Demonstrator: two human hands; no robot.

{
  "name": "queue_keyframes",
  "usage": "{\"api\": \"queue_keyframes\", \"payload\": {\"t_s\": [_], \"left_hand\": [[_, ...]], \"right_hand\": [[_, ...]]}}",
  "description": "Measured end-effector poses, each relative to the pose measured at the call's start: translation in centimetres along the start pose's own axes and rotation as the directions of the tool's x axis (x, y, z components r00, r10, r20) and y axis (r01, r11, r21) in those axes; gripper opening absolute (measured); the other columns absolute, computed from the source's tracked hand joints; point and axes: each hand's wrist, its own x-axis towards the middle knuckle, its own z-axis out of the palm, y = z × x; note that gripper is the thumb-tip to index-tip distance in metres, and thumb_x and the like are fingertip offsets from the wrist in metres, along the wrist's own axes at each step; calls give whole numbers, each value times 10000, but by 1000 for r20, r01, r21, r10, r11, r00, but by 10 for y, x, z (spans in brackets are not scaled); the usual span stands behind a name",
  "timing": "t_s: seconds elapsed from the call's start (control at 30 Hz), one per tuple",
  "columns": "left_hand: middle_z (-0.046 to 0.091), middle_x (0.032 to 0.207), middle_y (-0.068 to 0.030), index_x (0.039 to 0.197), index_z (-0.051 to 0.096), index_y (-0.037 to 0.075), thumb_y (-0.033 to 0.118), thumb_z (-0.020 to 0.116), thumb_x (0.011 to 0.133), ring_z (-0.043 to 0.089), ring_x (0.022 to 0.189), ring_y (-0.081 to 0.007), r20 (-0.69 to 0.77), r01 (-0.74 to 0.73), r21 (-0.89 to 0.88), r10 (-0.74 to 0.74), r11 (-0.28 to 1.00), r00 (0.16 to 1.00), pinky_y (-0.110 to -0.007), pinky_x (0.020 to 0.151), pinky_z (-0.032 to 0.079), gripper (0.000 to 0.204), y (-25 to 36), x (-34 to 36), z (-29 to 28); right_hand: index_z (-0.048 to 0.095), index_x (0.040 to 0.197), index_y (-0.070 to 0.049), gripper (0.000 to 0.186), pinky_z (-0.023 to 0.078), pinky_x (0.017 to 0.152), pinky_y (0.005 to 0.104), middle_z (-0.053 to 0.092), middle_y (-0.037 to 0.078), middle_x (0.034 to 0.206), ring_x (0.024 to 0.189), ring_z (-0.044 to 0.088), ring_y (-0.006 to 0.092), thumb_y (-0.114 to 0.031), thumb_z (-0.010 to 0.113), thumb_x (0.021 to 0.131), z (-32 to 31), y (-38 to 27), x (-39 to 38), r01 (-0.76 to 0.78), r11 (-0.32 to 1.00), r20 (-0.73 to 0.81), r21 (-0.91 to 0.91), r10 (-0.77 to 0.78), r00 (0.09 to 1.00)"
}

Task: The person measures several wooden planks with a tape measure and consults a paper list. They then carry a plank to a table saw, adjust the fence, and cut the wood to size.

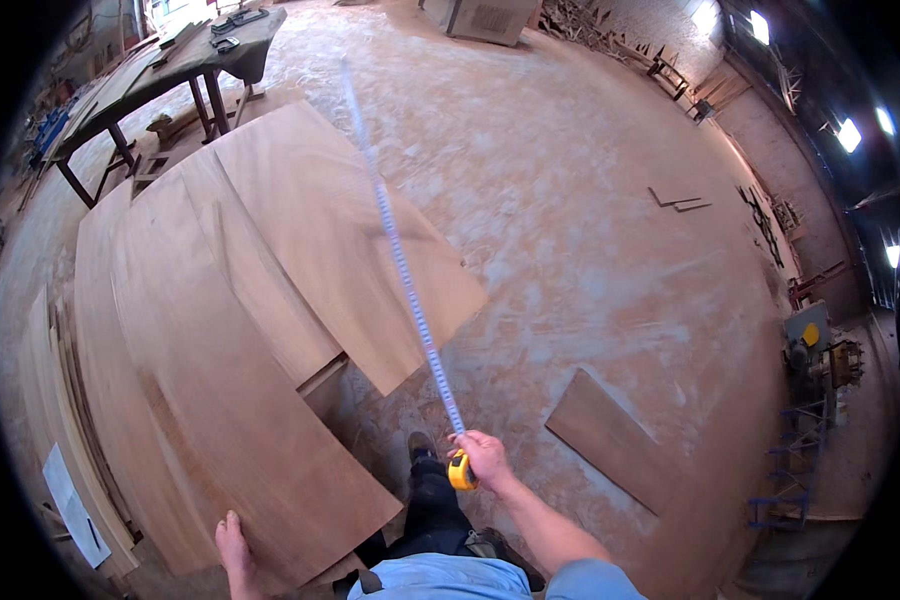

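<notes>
Currently right hand (483, 455) clamped on yellow tape measure (460, 472); blade (400, 260) runs straight ahead, away from body. Left hand (234, 545) flat on plywood sheet (240, 430), open.

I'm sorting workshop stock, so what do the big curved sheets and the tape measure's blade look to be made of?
The sheets look like thin plywood or veneer: reddish-brown, matt, faint grain, unfinished. The blade held out by the right hand looks like thin painted metal, pale with fine markings, though blur leaves that open. The left hand rests on a sheet.
</notes>
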Motion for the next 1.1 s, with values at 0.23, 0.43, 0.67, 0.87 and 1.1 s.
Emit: {"api": "queue_keyframes", "payload": {"t_s": [0.23, 0.43, 0.67, 0.87, 1.1], "left_hand": [[574, 1266, -175, 1294, 486, -66, 422, 389, 1007, 578, 1103, -282, -129, 117, -64, -125, 991, 984, -390, 943, 462, 574, 23, -12, 17], [531, 1330, -176, 1336, 462, -54, 473, 408, 987, 528, 1182, -292, -368, 198, 6, -182, 980, 912, -401, 1000, 417, 635, 9, -1, 14], [520, 1342, -185, 1327, 471, -61, 499, 426, 970, 524, 1190, -298, -474, 234, -11, -211, 972, 855, -404, 1001, 415, 665, 7, -4, 24], [606, 1176, -217, 1178, 557, -78, 446, 458, 963, 588, 1059, -307, -567, 217, 152, -94, 964, 818, -418, 912, 463, 575, -6, 3, 22], [646, 1015, -246, 1000, 601, -88, 402, 525, 931, 609, 965, -346, -740, 263, 374, 115, 889, 663, -446, 853, 464, 501, -28, 10, 24]], "right_hand": [[676, 934, 15, 257, 495, 697, 277, 668, 52, 824, 754, 621, 119, -182, 513, 956, -77, -20, 89, -38, 998, -111, -44, 33, 993], [634, 923, 14, 212, 515, 648, 262, 663, 82, 859, 717, 647, 136, -141, 498, 969, -132, -41, 118, -66, 981, -68, 181, 79, 995], [654, 936, 18, 240, 514, 702, 278, 677, 78, 874, 742, 652, 144, -149, 484, 969, -127, -62, 119, -97, 966, -10, 238, 102, 995], [610, 1092, 56, 280, 569, 690, 314, 667, 144, 987, 840, 660, 196, -131, 444, 967, -97, -96, 111, -238, 911, 166, 336, 191, 967], [571, 907, 13, 157, 596, 731, 440, 619, 138, 993, 927, 636, 249, -88, 455, 939, -57, -95, 164, -244, 865, 177, 439, 183, 967]]}}
